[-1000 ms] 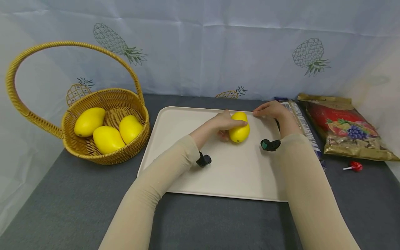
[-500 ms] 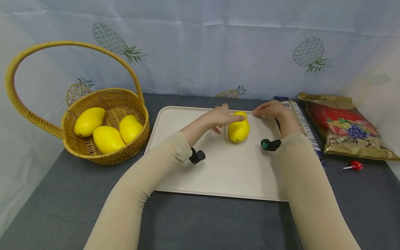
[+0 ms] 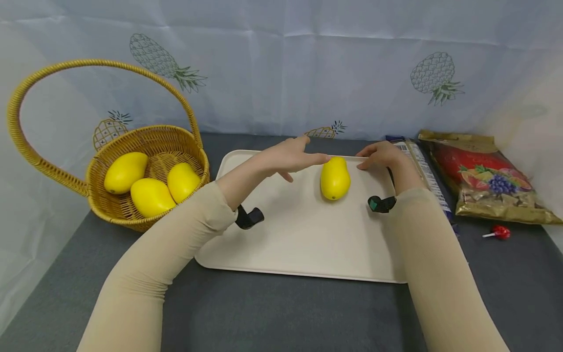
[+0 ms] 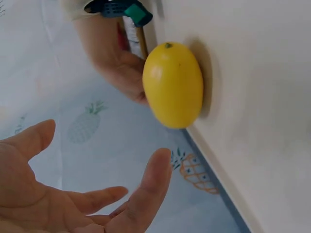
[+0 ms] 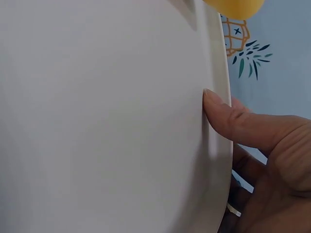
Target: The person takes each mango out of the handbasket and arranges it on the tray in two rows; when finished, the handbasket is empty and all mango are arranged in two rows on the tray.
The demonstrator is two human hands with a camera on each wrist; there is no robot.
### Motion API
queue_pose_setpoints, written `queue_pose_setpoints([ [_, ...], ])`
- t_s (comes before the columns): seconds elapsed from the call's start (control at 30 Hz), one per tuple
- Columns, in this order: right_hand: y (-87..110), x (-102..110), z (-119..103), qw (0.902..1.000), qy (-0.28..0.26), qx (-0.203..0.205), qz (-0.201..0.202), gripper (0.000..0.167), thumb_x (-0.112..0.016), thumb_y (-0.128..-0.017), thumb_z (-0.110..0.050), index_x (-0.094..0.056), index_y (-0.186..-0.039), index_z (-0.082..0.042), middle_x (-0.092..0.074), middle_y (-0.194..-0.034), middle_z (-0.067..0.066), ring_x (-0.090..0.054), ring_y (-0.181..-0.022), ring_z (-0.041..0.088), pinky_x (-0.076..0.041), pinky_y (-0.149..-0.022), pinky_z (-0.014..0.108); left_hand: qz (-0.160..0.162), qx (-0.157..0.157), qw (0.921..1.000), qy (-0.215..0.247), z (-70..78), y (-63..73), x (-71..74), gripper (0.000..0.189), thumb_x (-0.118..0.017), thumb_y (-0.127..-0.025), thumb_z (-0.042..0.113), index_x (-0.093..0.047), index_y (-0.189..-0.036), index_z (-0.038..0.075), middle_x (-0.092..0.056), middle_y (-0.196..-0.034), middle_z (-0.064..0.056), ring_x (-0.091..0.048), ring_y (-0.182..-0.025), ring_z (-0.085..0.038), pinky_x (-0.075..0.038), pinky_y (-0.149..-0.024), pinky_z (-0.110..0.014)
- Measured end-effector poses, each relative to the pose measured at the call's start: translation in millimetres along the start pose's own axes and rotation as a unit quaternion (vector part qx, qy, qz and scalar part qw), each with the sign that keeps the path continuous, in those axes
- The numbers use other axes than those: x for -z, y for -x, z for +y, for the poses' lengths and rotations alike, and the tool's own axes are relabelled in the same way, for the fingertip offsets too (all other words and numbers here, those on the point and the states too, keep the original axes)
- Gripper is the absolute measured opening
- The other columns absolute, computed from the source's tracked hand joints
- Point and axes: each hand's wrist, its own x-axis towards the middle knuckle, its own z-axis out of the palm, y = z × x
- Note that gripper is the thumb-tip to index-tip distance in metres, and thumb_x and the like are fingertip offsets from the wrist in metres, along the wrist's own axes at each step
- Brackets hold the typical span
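One yellow mango (image 3: 335,179) lies on the cream tray (image 3: 303,244), close to its far edge. My left hand (image 3: 286,156) hovers over the tray to the left of that mango, fingers spread and holding nothing; the left wrist view shows a gap between its fingers and the mango (image 4: 173,85). At the tray's far right rim, my right hand (image 3: 381,155) pinches the edge. In the right wrist view its thumb (image 5: 223,114) presses the inner side of the tray rim while the other fingers sit behind and below it.
A wicker basket (image 3: 145,134) with a tall handle and 3 yellow mangoes inside stands at the left. To the right lie a red and gold snack bag (image 3: 488,176), a blue and white packet (image 3: 424,168) and a red lollipop (image 3: 501,232). A pineapple-print cloth (image 3: 264,73) hangs behind.
My left hand has let go of the mango, opened and drawn back to the left. The mango stays on the tray. My right hand keeps its place at the rim.
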Motion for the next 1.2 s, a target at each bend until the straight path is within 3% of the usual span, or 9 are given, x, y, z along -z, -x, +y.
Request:
queue_pose_setpoints([
  [0.2, -3.0, 0, 1, 0.9997, 0.002, 0.020, -0.014, 0.058, -0.070, -0.093, -0.023, -0.048, -0.144, -0.006, -0.037, -0.152, 0.024, -0.035, -0.139, 0.044, -0.029, -0.119, 0.059, 0.000, 0.002, 0.9999, 0.014, -3.5, 25.0, 19.0, 0.084, -0.053, -0.096, 0.056, -0.012, -0.159, 0.019, -0.033, -0.158, -0.004, -0.053, -0.125, -0.024, -0.058, -0.093, -0.041],
  [0.5, -3.2, 0, 3, 0.9995, -0.001, 0.025, -0.020, 0.060, -0.070, -0.093, -0.022, -0.046, -0.145, -0.005, -0.036, -0.152, 0.025, -0.032, -0.141, 0.045, -0.026, -0.120, 0.060, -0.001, -0.018, 0.9996, 0.022, -14.6, 57.5, 53.3, 0.064, -0.044, -0.102, 0.051, -0.025, -0.156, 0.022, -0.029, -0.161, -0.004, -0.045, -0.140, -0.030, -0.048, -0.108, -0.048],
  [0.67, -3.2, -1, 3, 0.9994, -0.005, 0.027, -0.023, 0.061, -0.070, -0.093, -0.022, -0.045, -0.146, -0.005, -0.035, -0.153, 0.025, -0.030, -0.142, 0.046, -0.024, -0.121, 0.061, -0.005, -0.021, 0.9997, 0.013, -27.1, 76.9, 76.0, 0.059, -0.039, -0.104, 0.049, -0.026, -0.156, 0.022, -0.029, -0.162, -0.006, -0.039, -0.144, -0.032, -0.044, -0.112, -0.051],
  [0.9, -1.4, -1, 3, 0.9993, -0.011, 0.033, -0.014, 0.060, -0.070, -0.092, -0.020, -0.047, -0.144, -0.004, -0.039, -0.150, 0.025, -0.036, -0.138, 0.044, -0.029, -0.119, 0.059, 0.016, -0.012, 0.9998, -0.009, -44.5, 106.0, 99.7, 0.069, -0.039, -0.102, 0.055, -0.021, -0.158, 0.019, -0.037, -0.155, -0.014, -0.038, -0.143, -0.033, -0.042, -0.113, -0.053],
  [1.2, -3.9, -1, 6, 0.9994, -0.005, 0.032, -0.013, 0.060, -0.071, -0.091, -0.021, -0.047, -0.144, -0.005, -0.040, -0.150, 0.025, -0.038, -0.136, 0.044, -0.030, -0.118, 0.059, 0.037, 0.000, 0.9991, 0.021, -85.8, 115.6, 129.6, 0.077, -0.039, -0.100, 0.058, -0.017, -0.158, 0.013, -0.034, -0.154, -0.016, -0.039, -0.140, -0.035, -0.044, -0.112, -0.051],
])
